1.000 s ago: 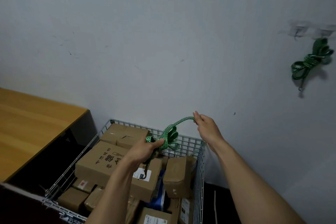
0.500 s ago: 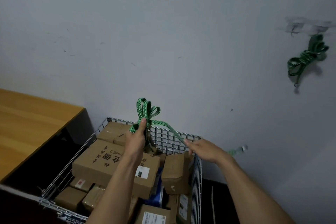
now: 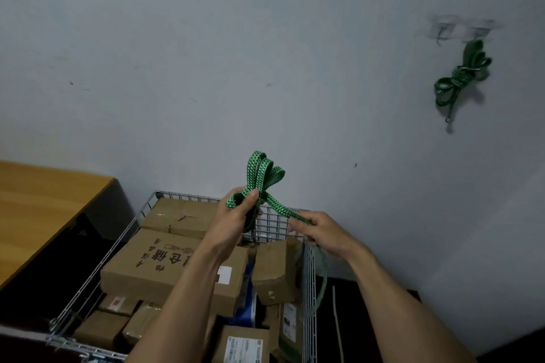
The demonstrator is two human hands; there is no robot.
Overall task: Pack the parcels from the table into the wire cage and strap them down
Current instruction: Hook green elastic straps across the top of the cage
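A wire cage (image 3: 118,247) stands against the wall, filled with several brown cardboard parcels (image 3: 165,262). Above its far rim my left hand (image 3: 236,218) grips a bundle of looped green strap (image 3: 262,174), loops sticking up. One length of the strap runs down to the right into my right hand (image 3: 318,231), which pinches it over the cage's right rear corner. From there the free end hangs in a curve outside the cage's right side. A metal hook dangles below my left hand.
A wooden table (image 3: 44,215) stands to the left of the cage. A second coiled green strap (image 3: 460,76) hangs from a wall hook at the upper right. Dark floor lies right of the cage.
My left hand lifted the strap bundle from low over the parcels to above the rim. My right hand dropped from high to the cage's right corner, drawing out a length of strap.
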